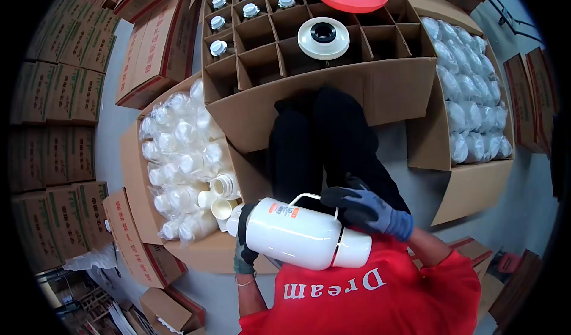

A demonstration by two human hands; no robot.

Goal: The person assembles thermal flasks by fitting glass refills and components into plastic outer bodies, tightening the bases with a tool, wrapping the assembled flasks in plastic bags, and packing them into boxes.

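Observation:
A white vacuum jug (297, 237) with a loop handle, an orange-and-white label and a white lid (353, 249) lies on its side in front of my red shirt. My left hand (245, 240), in a dark glove, is wrapped around the jug's base end. My right hand (369, 209), in a blue-grey and black glove, is beside the handle (308, 196) near the lid end. Its fingers are stretched out and partly apart; whether they touch the handle is unclear.
A divided carton (321, 76) ahead holds several capped bottles (219, 48), an upright white jug (323, 38) and a red tray (357, 1). An open box (205, 255) of wrapped white parts stands left, another box (429, 133) of wrapped items right. Stacked cartons (65, 91) line the left side.

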